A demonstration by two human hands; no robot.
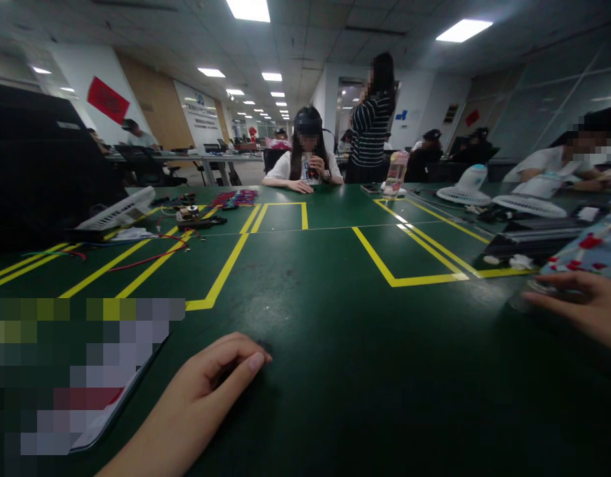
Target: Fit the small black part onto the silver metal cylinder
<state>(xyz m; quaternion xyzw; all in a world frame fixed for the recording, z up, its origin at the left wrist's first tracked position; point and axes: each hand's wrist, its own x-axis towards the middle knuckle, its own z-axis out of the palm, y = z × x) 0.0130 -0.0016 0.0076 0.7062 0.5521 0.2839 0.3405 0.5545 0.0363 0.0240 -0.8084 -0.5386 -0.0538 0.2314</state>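
Observation:
My left hand (221, 371) rests on the green tabletop (325, 318), fingers curled and thumb drawn in against them. A small dark patch shows just past its fingertips; whether it is an object or a shadow I cannot tell. At the right edge my right hand (586, 301) has its thumb and fingers around a short, round greyish object (527, 296), blurred and partly covered by the hand. Close behind that hand is a light blue item with red flower shapes (584, 245). A flat device with a dark edge (129, 391), mostly pixelated, lies left of my left forearm.
Yellow tape lines (230, 265) mark the table. Wires and small parts (191, 215) lie at left beside a white slatted panel (119, 209). White fans (467, 189), a pink-topped bottle (396, 173) and a black object (529, 238) stand at right. A person (305, 156) sits opposite.

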